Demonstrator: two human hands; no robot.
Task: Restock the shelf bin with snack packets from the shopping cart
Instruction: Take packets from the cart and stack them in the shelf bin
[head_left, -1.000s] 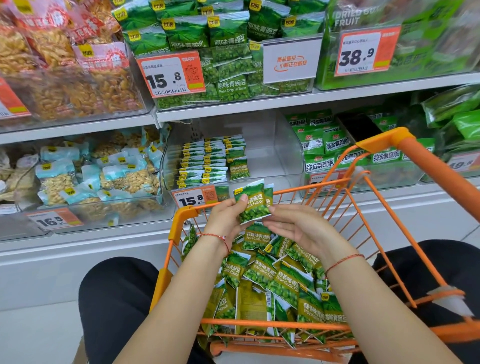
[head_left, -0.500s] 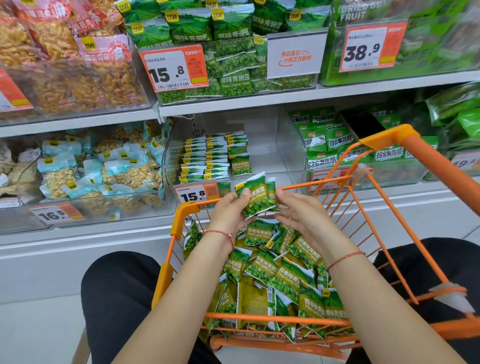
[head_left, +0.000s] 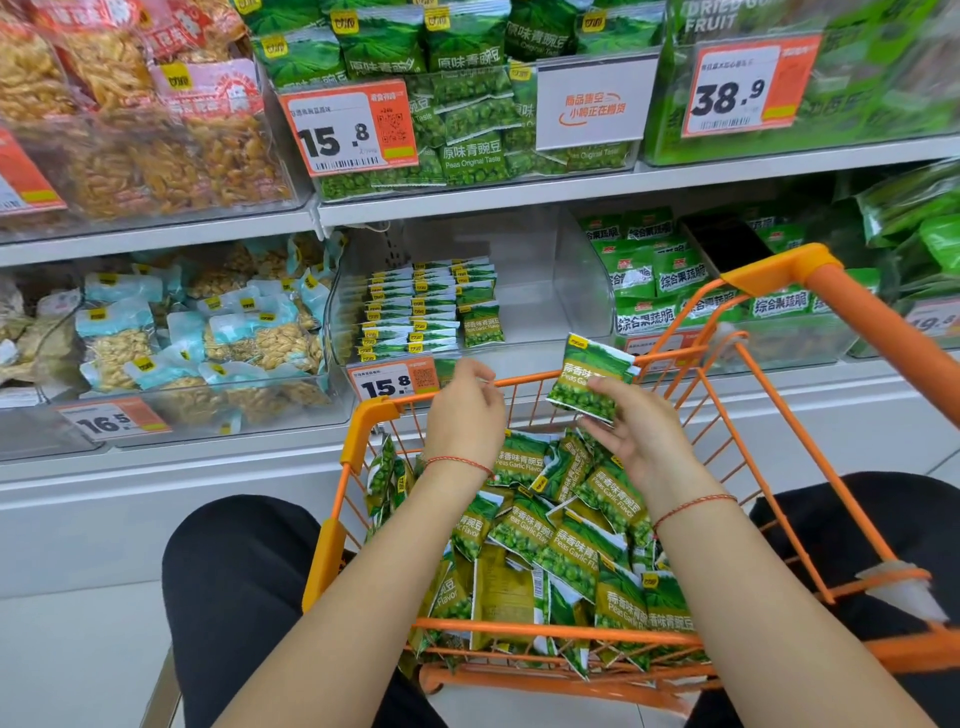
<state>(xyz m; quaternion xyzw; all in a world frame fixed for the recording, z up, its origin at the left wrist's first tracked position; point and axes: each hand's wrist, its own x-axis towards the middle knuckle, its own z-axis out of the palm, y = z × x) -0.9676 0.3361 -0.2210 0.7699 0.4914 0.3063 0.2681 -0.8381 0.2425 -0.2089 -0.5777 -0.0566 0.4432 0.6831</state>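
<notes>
My right hand (head_left: 631, 431) pinches a small stack of green garlic-pea packets (head_left: 589, 376) above the far end of the orange shopping cart (head_left: 363, 421). My left hand (head_left: 465, 410) hovers beside it over the cart's front rim, fingers loosely curled and holding nothing. Several more green pea packets (head_left: 561, 540) lie heaped in the cart. Straight ahead on the lower shelf stands the clear shelf bin (head_left: 582, 280). Rows of the same packets (head_left: 426, 312) fill its left half, while its right half is bare.
A 15.8 price tag (head_left: 392, 384) hangs on the bin's front. A bin of pale-blue nut packets (head_left: 208, 338) stands to the left, green mixed-veg packets (head_left: 654, 286) to the right. The upper shelf (head_left: 519, 192) holds more pea bags. My dark-trousered knees (head_left: 234, 571) flank the cart.
The left hand has let go of the packet stack and drawn left. The right hand now holds the stack alone, shifted to the right. The camera has moved closer to the shelf.
</notes>
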